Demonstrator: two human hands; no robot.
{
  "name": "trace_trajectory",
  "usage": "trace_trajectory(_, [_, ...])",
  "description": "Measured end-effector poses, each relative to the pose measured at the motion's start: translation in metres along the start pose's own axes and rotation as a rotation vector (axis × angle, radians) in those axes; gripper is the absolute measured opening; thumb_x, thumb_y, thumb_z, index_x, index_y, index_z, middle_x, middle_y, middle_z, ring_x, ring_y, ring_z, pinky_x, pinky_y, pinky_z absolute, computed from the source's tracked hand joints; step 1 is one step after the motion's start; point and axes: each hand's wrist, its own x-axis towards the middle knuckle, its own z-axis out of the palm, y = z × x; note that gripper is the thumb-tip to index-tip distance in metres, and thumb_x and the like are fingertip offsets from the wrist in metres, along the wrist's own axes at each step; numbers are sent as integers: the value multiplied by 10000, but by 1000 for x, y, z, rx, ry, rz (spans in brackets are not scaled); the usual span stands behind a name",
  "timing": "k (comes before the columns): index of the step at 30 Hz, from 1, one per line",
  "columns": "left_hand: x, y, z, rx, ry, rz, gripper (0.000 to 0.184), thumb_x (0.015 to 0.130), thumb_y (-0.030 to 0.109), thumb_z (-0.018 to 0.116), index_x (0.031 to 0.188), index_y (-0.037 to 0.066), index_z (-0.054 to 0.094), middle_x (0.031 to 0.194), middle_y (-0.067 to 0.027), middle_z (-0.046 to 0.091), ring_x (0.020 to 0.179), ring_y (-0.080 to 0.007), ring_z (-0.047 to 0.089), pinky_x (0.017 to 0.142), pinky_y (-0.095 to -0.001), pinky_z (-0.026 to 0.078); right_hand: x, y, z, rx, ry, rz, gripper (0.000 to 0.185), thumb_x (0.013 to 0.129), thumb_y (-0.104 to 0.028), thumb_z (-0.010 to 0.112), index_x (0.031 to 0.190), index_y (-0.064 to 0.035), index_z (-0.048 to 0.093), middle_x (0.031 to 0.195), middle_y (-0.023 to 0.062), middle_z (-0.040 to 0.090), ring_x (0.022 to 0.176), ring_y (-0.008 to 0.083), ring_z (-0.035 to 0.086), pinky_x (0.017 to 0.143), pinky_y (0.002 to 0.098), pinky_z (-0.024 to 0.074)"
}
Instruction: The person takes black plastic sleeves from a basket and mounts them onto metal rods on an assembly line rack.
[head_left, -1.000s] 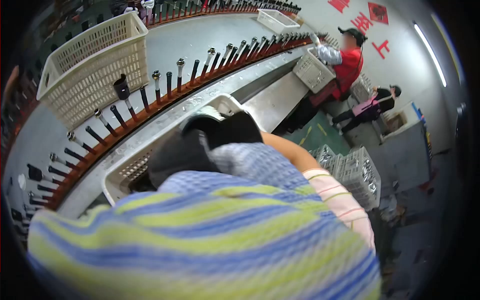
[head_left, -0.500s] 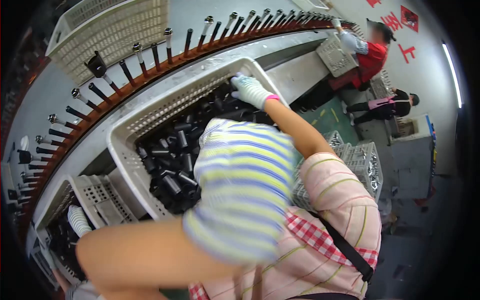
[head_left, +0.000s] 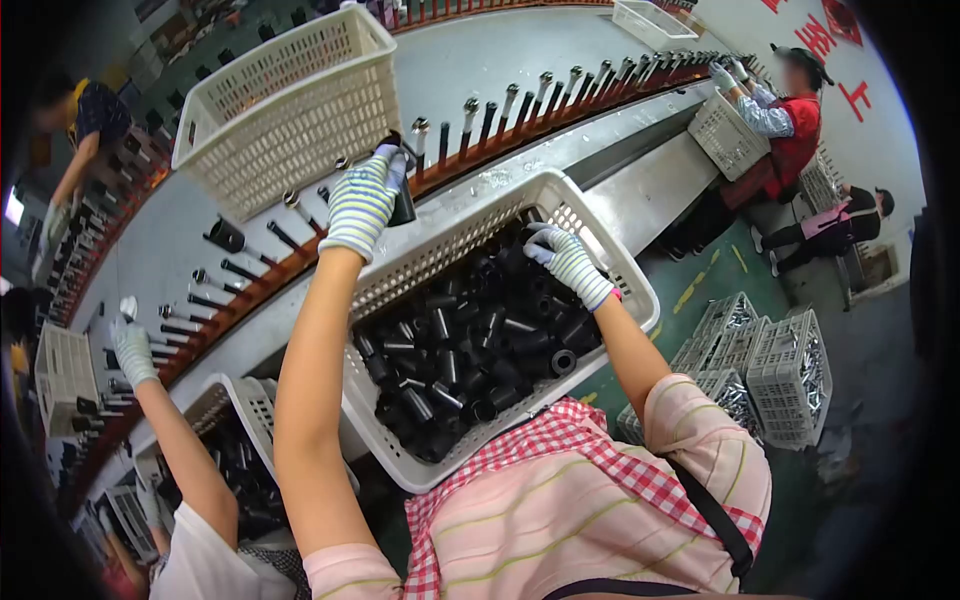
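Note:
My left hand [head_left: 362, 203], in a striped glove, is up at the brown rail [head_left: 305, 255] with its fingers closed round a black tube [head_left: 403, 204]. The tube's lower end hangs below the fingers. Down in the right part of a white plastic crate [head_left: 395, 468], my right hand [head_left: 568, 262] has its gloved fingers curled at a black tube [head_left: 531, 215]. Many loose black tubes [head_left: 450, 368] fill this crate. Upright pegs, some with shiny metal heads [head_left: 471, 105], line the rail on both sides of my left hand.
Behind the rail stands a tall white basket [head_left: 300, 120]. A co-worker's gloved hand [head_left: 132, 350] is at the rail on the left, beside another crate [head_left: 225, 400]. A person in red [head_left: 795, 130] works at the far right. Stacked crates of metal parts [head_left: 785, 380] stand on the floor.
My left hand has swung from close to the camera, over the crate, up to the rail with a black tube. My right hand stays at the crate's right side. The view has shifted.

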Motion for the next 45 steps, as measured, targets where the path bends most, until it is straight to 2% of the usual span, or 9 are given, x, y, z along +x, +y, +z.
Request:
trace_trajectory(4, [46,18,6,44,-24,-46,408,920,461,396,1172,186,561,924,-190,648,883,-349,617,768,-440,481,7,29,2,145,19,196,191,779,-175,680,872,-11,648,1142,148,596,940,254,608,807,336,479])
trace_trajectory(9, [97,32,27,45,-51,-38,375,924,414,401,1194,205,556,935,-182,651,892,-336,625,758,-440,489,12,30,-9,19,-23,202,188,778,-175,670,878,-16,650,1039,159,636,938,275,612,812,350,478])
trace_trajectory(21, [116,-38,44,-69,-252,-23,386,898,336,427,1157,86,569,1121,-217,583,1066,-362,546,907,-411,426,12,17,-5,-43,-141,92,250,799,-221,640,914,0,644,1158,157,587,999,305,590,867,357,456])
trace_trajectory(31, [46,-82,3,-136,-146,-207,523,923,434,395,1221,24,529,1124,-231,585,1070,-350,559,904,-398,432,8,23,0,-26,-94,57,240,787,-213,660,891,2,642,1091,156,614,997,289,591,863,355,453])
trace_trajectory(35, [20,-72,-35,219,-253,-216,437,915,433,407,1196,124,533,1053,-210,617,988,-367,589,839,-427,458,14,36,2,-12,-80,-20,214,786,-205,654,868,-7,645,1101,151,612,1007,283,583,870,350,444])
trace_trajectory(37, [-1,-74,-47,138,-91,-248,405,919,426,409,1195,148,513,999,-215,627,942,-370,599,801,-441,462,9,4,-6,196,-37,110,205,792,-197,647,874,-9,644,1100,152,611,1022,267,574,885,348,434])
trace_trajectory(41, [-62,-95,0,-350,784,-73,461,926,424,438,1090,14,569,877,-152,658,779,-264,631,751,-357,478,26,-9,-20,169,221,-96,188,800,-172,628,879,-2,630,1141,164,586,1068,251,550,920,336,412])
trace_trajectory(43, [-93,-89,26,-686,652,-409,419,928,379,479,997,-18,593,817,-90,639,711,-159,585,701,-305,483,51,-33,-37,148,344,-224,173,805,-167,617,877,-10,629,1165,164,573,1071,253,550,915,338,416])
trace_trajectory(45, [-112,-97,60,-741,558,-473,343,907,327,550,961,-8,597,801,-74,626,691,-118,561,664,-275,482,88,-50,-46,213,429,-235,164,804,-164,611,867,-14,631,1155,170,580,1066,261,559,897,342,428])
